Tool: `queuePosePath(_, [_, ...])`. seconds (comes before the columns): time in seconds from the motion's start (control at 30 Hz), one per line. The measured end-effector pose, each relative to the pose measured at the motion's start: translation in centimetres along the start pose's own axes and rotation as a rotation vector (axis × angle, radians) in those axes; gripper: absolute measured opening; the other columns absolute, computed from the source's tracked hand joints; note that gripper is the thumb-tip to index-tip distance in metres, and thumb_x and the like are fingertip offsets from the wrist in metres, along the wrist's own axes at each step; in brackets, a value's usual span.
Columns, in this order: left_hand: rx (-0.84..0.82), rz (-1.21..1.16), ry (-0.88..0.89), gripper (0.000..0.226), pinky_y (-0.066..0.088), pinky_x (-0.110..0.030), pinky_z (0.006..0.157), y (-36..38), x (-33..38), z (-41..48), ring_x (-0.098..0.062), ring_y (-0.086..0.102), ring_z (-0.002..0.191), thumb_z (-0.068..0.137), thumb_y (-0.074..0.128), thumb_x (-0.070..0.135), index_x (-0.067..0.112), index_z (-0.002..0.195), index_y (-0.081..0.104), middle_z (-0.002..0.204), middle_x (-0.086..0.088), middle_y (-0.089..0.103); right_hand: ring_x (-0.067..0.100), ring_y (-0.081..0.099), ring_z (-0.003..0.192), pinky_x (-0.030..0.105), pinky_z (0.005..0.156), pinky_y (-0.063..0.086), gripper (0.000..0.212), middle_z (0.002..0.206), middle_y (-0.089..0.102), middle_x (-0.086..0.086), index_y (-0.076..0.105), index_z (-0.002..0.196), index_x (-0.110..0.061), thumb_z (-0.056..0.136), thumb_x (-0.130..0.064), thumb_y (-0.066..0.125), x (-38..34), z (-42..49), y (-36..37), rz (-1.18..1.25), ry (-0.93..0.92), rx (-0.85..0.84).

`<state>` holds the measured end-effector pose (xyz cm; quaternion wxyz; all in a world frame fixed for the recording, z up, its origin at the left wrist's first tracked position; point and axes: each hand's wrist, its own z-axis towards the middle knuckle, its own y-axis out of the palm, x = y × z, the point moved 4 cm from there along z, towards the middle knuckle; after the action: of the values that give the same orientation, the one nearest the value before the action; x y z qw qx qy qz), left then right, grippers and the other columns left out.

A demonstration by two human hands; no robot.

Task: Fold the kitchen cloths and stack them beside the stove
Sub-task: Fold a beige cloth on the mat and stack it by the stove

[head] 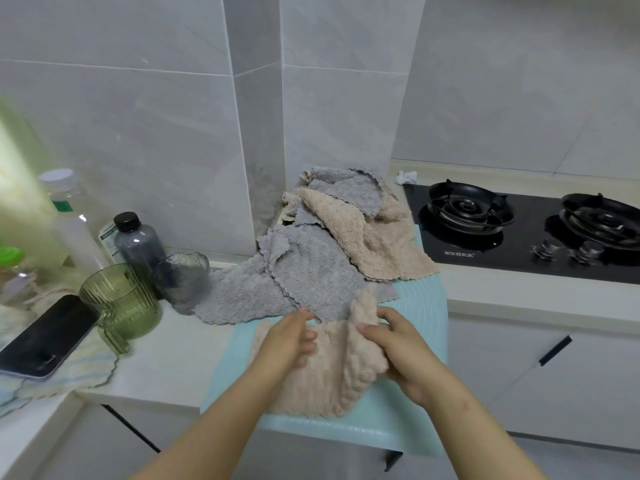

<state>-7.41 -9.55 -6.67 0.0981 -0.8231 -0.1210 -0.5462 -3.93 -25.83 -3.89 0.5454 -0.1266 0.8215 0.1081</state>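
A beige cloth (325, 372) lies rumpled on a light blue mat (426, 306) at the counter's front edge. My right hand (398, 351) grips its raised right edge, thumb on top. My left hand (291, 341) rests on the cloth's left part with its fingers loosely curved. Behind it a pile of unfolded cloths stretches toward the wall: a grey cloth (298, 271) nearest, another beige cloth (367, 237) and a second grey cloth (346, 192) further back. The black gas stove (519, 233) sits to the right of the pile.
At the left stand a green ribbed cup (121, 303), a clear glass (183, 275), a dark bottle (136, 244) and a white-capped bottle (69, 216). A phone (45, 337) lies on a striped cloth (69, 379). A crumpled white scrap (407, 176) lies behind the stove.
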Motion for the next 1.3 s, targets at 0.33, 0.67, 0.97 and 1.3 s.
queuePosePath(0.33, [-0.055,0.276,0.109,0.07,0.045,-0.036,0.098,-2.7,-0.8,1.5,-0.023,0.05,0.122,0.084,0.066,0.013,0.04,0.138,0.031,0.138,0.002,0.042,0.012,0.057,0.051,0.022,0.048,0.047,0.016,0.081,0.067,0.005,0.059,0.106,-0.01,0.095,-0.017,0.05,0.4,0.5,2.3,-0.064,0.084,-0.098])
queuePosePath(0.67, [0.117,0.705,0.226,0.028,0.033,-0.018,0.076,-6.6,-2.2,1.1,-0.01,0.051,0.098,0.087,0.06,0.017,0.039,0.103,0.054,0.113,0.005,0.06,0.009,0.047,0.05,0.021,0.05,0.037,0.003,0.075,0.057,0.001,0.058,0.088,-0.014,0.089,-0.014,0.055,2.9,1.7,2.9,-0.354,0.045,-0.049])
queuePosePath(0.97, [0.24,0.711,0.168,0.055,0.038,-0.03,0.098,-7.1,-3.3,1.1,-0.022,0.046,0.118,0.084,0.062,0.039,0.026,0.133,0.04,0.132,-0.002,0.042,0.009,0.054,0.083,0.023,0.068,0.044,0.04,0.101,0.055,-0.002,0.049,0.107,-0.015,0.084,-0.045,0.06,4.9,3.6,4.1,-0.559,-0.009,0.099])
queuePosePath(1.3, [0.147,0.802,-0.083,0.069,0.05,-0.036,0.081,-6.6,-3.9,2.3,-0.025,0.057,0.103,0.073,0.071,0.045,0.018,0.126,0.035,0.116,-0.004,0.055,0.018,0.06,0.097,0.033,0.079,0.047,0.043,0.103,0.06,-0.006,0.046,0.106,-0.019,0.081,-0.05,0.06,6.1,4.0,4.6,-0.785,0.119,0.148])
